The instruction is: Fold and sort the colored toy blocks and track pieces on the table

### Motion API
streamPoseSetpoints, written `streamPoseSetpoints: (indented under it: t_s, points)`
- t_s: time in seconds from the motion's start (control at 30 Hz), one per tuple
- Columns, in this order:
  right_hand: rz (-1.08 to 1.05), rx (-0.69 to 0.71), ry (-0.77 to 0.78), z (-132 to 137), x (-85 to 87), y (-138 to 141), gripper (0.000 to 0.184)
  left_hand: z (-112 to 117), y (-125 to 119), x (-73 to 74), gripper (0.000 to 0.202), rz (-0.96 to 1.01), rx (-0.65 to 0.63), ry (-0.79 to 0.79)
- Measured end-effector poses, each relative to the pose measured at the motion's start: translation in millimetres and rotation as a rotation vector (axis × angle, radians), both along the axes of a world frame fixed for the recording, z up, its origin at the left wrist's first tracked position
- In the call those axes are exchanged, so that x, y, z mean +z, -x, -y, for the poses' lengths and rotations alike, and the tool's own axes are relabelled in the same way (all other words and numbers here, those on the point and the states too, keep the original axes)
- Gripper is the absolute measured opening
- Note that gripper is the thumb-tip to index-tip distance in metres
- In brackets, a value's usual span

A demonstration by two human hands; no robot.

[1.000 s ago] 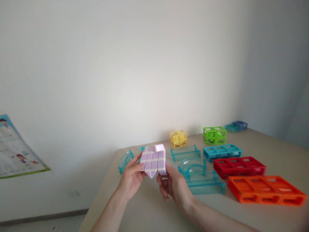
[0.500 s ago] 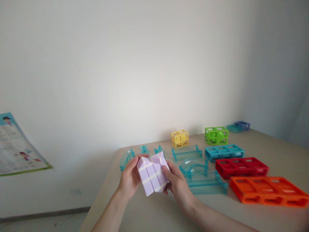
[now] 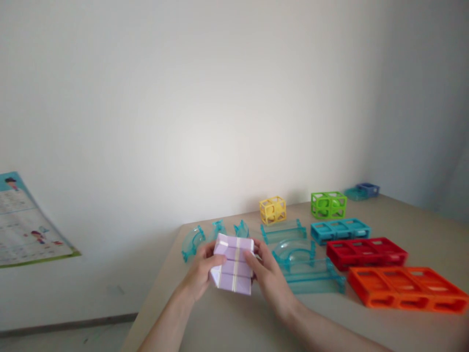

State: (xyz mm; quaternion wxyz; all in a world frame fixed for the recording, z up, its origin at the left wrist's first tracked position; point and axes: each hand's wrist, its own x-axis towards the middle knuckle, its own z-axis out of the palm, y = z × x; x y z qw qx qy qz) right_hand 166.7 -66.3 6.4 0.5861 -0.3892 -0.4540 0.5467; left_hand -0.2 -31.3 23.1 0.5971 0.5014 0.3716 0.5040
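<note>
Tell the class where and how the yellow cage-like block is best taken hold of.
The yellow cage-like block is probably best gripped by the bars of its left and right sides, from above: both sides stand free, while the wall is close behind.

We identify the block (image 3: 234,269) as smooth plastic with a light sheen. We note see-through, glossy plastic on the rails (image 3: 313,278). We class the orange frame (image 3: 417,284) and the red frame (image 3: 370,253) as opaque, smooth plastic. We read the table top (image 3: 227,325) as smooth and matt, the wall (image 3: 220,107) as matt, the poster (image 3: 25,230) as paper.
</note>
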Motion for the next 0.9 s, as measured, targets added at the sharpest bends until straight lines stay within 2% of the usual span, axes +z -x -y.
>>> streamPoseSetpoints:
  t_s: [0.07,0.13,0.23,0.3,0.37,0.53,0.67,0.8,0.9]
  points:
    - [-0.015,0.022,-0.029,2.3,2.0,1.9,0.056,-1.5,-5.5,0.5,0.031,0.070,0.130,-0.015]
    - [0.008,0.039,-0.063,2.9,1.0,4.8,0.057,-0.9,-9.3,1.0,0.038,0.125,0.177,-0.012]
    - [0.065,-0.014,-0.095,0.3,-4.8,7.6,0.047,2.7,-8.9,2.0,0.048,0.165,0.055,0.006]
    - [0.099,-0.099,-0.113,-2.1,-8.3,6.5,0.041,4.4,-5.8,3.3,0.044,0.181,-0.053,0.002]
    - [0.140,-0.163,-0.144,-3.5,-9.6,3.5,0.037,4.2,-2.7,4.5,0.037,0.151,-0.101,-0.005]
    - [0.319,-0.243,-0.288,-1.5,-8.0,-2.6,0.030,-0.4,-2.5,2.5,0.027,-0.113,-0.090,0.033]
    - [0.518,-0.322,-0.418,0.2,-9.1,-4.5,0.034,2.6,-5.2,-0.5,0.026,-0.376,-0.178,0.114]
    - [0.691,-0.277,-0.523,3.7,-10.1,-5.4,0.048,9.3,-4.2,-1.3,0.033,-0.537,-0.255,0.171]
    - [0.775,-0.194,-0.536,7.9,-11.0,-3.6,0.048,11.9,-3.4,-2.0,0.040,-0.654,-0.387,0.263]
